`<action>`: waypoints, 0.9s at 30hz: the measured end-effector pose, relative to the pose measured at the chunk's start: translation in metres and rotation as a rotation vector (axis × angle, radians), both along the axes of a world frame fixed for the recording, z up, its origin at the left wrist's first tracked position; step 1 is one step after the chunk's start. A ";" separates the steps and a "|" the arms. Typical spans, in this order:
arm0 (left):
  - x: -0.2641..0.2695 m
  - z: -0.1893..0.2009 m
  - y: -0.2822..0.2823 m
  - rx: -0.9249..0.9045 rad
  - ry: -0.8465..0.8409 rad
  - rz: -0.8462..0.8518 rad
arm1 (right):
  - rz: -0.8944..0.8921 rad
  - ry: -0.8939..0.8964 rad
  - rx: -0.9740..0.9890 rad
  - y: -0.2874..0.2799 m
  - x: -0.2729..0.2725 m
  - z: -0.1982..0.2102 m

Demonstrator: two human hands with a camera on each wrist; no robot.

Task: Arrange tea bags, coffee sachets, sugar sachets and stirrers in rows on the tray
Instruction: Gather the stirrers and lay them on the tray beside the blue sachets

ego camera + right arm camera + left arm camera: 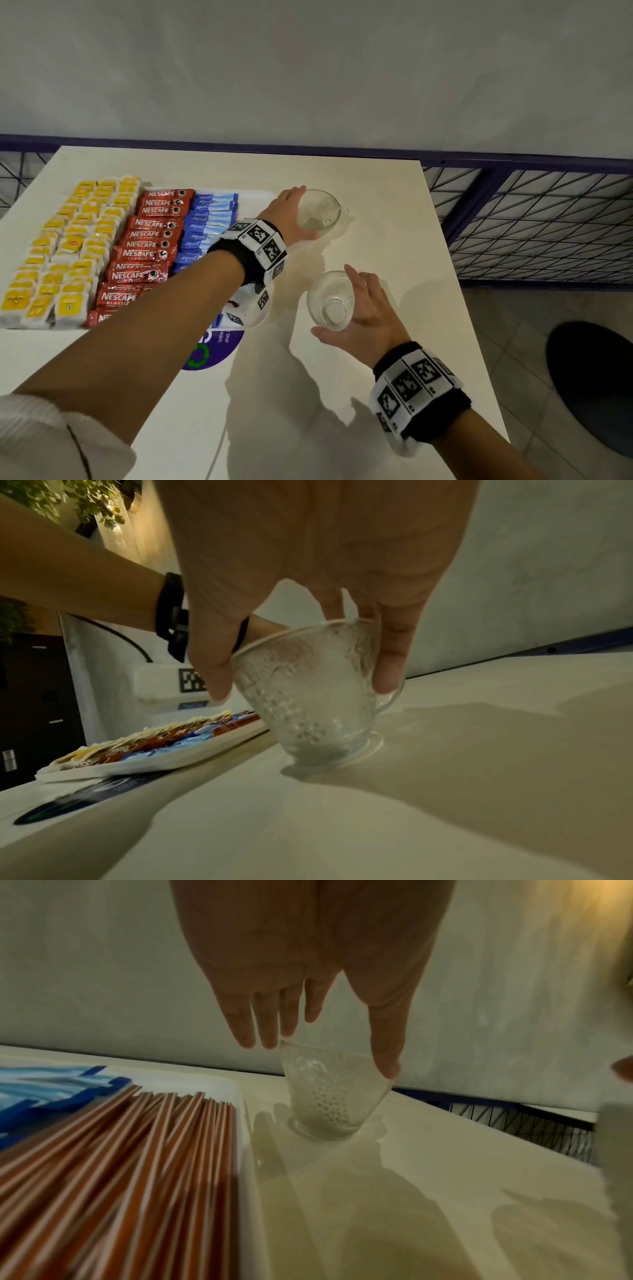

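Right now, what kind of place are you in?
Probably a café or office tea corner: a tray with rows of tea bags, coffee sachets and stirrers, and two glass cups on a white table.

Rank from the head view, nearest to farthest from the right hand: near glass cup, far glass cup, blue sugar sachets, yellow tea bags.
1. Near glass cup: right hand grips it.
2. Far glass cup: beyond it, under the left hand.
3. Blue sugar sachets: on the tray, leftward.
4. Yellow tea bags: far left rows.
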State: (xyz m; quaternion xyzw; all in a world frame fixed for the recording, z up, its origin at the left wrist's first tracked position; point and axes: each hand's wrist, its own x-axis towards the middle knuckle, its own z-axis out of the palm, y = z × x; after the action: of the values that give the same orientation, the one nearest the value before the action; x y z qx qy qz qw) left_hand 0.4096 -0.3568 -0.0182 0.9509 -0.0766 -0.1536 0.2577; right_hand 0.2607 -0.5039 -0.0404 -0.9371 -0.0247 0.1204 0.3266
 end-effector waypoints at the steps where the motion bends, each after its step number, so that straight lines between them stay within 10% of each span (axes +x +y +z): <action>1: -0.002 0.001 0.003 -0.018 -0.011 0.014 | -0.013 0.020 0.000 0.001 0.002 0.003; 20: -0.054 0.012 0.057 -0.148 0.252 -0.015 | -0.323 -0.026 0.032 0.010 0.086 0.030; 27: -0.053 -0.010 0.055 -0.271 0.310 -0.046 | 0.013 0.104 -0.262 -0.009 0.143 0.029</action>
State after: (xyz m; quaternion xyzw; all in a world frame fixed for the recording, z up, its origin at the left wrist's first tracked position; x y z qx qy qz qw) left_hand 0.3564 -0.3019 -0.0278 0.8705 -0.0776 -0.2921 0.3884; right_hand 0.4039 -0.5127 -0.0112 -0.9641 0.0024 0.1731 0.2015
